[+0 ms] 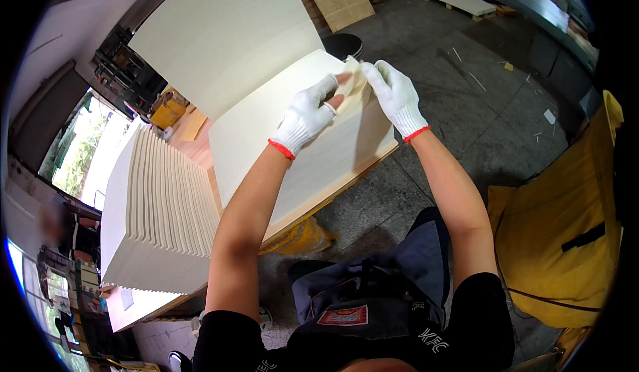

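Both my hands wear white knit gloves with red cuffs. Some fingertips of my left hand [309, 112] stick out bare and close on a thin, crumpled cream piece [353, 94], perhaps paper or cloth. This lies at the far right corner of a thick stack of large white sheets [266, 136]. My right hand [394, 92] grips the same piece from its right side, with the fingers bent; their tips are partly hidden. Behind the stack a large off-white sheet or board [229, 32] stands up at a slant.
To the left, another tall stack of white sheets [166, 205] has ridged, layered edges. A wooden tabletop [200, 147] runs beneath the stacks. Yellow cloth [559, 232] hangs at the right. Scraps [549, 116] litter the grey floor, and a black round container [343, 44] stands beyond the corner.
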Available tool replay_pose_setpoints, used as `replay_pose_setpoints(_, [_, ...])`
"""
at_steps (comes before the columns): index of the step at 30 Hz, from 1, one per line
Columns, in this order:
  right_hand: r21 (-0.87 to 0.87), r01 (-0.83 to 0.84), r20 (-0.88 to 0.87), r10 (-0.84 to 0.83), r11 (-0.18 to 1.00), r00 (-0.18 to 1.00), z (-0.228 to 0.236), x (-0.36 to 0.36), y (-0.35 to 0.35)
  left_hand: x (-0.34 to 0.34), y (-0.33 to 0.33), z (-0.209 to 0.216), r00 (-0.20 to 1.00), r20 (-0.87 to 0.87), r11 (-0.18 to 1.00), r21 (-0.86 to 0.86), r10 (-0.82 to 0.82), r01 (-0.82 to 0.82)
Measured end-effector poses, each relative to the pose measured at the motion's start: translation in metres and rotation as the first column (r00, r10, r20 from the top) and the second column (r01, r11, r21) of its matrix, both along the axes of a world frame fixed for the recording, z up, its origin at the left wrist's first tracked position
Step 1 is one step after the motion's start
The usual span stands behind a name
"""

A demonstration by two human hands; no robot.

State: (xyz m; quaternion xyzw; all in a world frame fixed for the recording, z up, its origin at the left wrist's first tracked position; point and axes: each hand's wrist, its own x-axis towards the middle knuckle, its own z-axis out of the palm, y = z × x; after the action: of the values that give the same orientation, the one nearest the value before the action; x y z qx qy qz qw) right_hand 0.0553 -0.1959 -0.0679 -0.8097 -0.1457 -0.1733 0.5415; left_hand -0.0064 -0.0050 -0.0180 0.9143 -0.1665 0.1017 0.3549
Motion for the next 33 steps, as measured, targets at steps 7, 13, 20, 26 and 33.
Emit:
replay_pose_setpoints(7, [0.020, 0.026, 0.047, -0.027, 0.999, 0.999, -0.005, 0.003, 0.000, 0.001, -0.005, 0.006, 0.988, -0.144, 0.998, 0.057, 0.047, -0.039])
replay_pose_setpoints(13, [0.033, 0.018, 0.060, -0.020, 0.999, 0.998, -0.006, 0.004, 0.002, 0.002, -0.001, 0.000, 0.995, -0.088, 0.998, 0.051, 0.047, -0.043])
replay_pose_setpoints(20, [0.036, 0.010, 0.015, -0.010, 0.999, 1.000, 0.000, -0.002, 0.000, -0.002, -0.005, 0.007, 0.992, -0.120, 0.998, 0.038, 0.045, -0.041])
replay_pose_setpoints(26, [0.042, 0.033, 0.048, -0.035, 0.999, 0.998, -0.002, 0.001, 0.003, 0.005, 0.001, -0.003, 1.000, 0.014, 0.998, 0.068, 0.018, -0.019])
replay_pose_setpoints(33, [0.054, 0.032, 0.066, -0.036, 0.998, 0.997, -0.005, 0.002, 0.003, 0.004, -0.002, 0.000, 0.993, -0.099, 0.995, 0.088, 0.062, -0.053])
